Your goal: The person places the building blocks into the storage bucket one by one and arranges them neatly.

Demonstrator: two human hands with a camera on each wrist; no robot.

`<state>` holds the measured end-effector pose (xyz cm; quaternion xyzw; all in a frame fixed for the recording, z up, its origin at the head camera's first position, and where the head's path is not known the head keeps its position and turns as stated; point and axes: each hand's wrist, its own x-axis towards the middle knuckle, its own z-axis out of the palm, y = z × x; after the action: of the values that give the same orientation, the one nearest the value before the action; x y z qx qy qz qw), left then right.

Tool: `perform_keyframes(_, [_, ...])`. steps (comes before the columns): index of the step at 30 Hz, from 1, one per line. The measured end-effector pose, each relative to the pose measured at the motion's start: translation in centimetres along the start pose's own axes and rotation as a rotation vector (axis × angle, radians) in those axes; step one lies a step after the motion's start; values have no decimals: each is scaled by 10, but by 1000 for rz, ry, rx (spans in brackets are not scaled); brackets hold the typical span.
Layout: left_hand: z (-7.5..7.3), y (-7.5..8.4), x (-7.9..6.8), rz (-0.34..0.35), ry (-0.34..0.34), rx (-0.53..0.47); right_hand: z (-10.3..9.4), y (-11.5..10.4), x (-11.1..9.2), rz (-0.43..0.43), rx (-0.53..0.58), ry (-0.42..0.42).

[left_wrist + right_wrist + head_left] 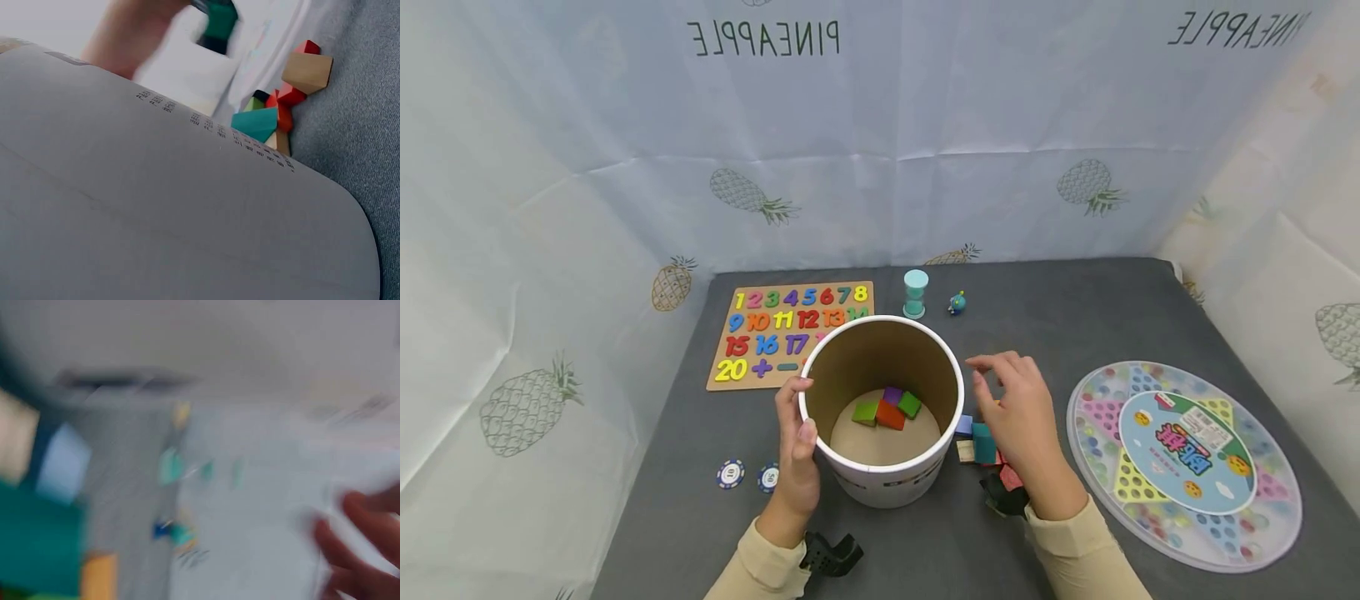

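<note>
A white bucket (880, 493) stands on the grey table, and my left hand (797, 467) grips its left rim with the thumb outside. Inside, an orange block (891, 415), two green blocks (865, 412) and a purple block (892, 396) lie on the bottom. Just off the bucket's right rim, my right hand (1018, 408) hovers with loosely bent fingers (340, 547) and nothing between them. Below it is a pile of wooden blocks, among them a teal block (256, 125) and a tan block (307, 72); the hand hides part of this pile in the head view.
A number board (730, 329) lies behind the bucket on the left. An hourglass (915, 293) and a small blue toy (957, 303) stand at the back. Poker chips (730, 474) lie at left. A round Chinese checkers board (1093, 500) covers the right side.
</note>
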<state>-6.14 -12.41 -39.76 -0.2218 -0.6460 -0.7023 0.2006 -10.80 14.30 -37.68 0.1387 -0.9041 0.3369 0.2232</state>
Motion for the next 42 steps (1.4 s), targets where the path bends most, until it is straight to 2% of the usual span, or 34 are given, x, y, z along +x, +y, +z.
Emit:
perform_keyframes(2, [-1,0,0,-1,-1,7,12,15,-6,18,-150,-213])
perform_keyframes(4, [-1,0,-1,-1,1,9,23,26,-11,-3,-254,-396])
perform_keyframes(6, [-1,0,-1,1,4,5,32,33,-17,-18,-310,-511])
perform_keyframes(8, [-1,0,-1,8,3,-6,38,37,-20,0,-327,-545])
perform_keyframes(18, [-1,0,0,14,-2,-22,45,44,-23,82,-265,-479])
perform_keyframes(22, [0,0,0,13,-1,-25,42,45,-20,121,-210,-431])
perform_keyframes(27, [0,0,1,9,-7,-11,21,35,-8,178,-68,-304])
perform_keyframes(30, [0,0,1,9,-5,-1,3,20,3,183,51,-145])
perform_keyframes(34, [0,1,1,12,-5,5,-19,-6,14,122,216,118])
perform_keyframes(36, [0,1,1,11,-8,10,-27,-21,18,60,293,194])
perform_keyframes(38, [0,1,1,11,-10,15,-32,-36,21,-25,356,209])
perform_keyframes(39, [0,1,1,11,-10,17,-33,-44,22,-64,366,190])
perform_keyframes(42, [0,1,1,9,-6,20,-32,-64,23,-142,335,71])
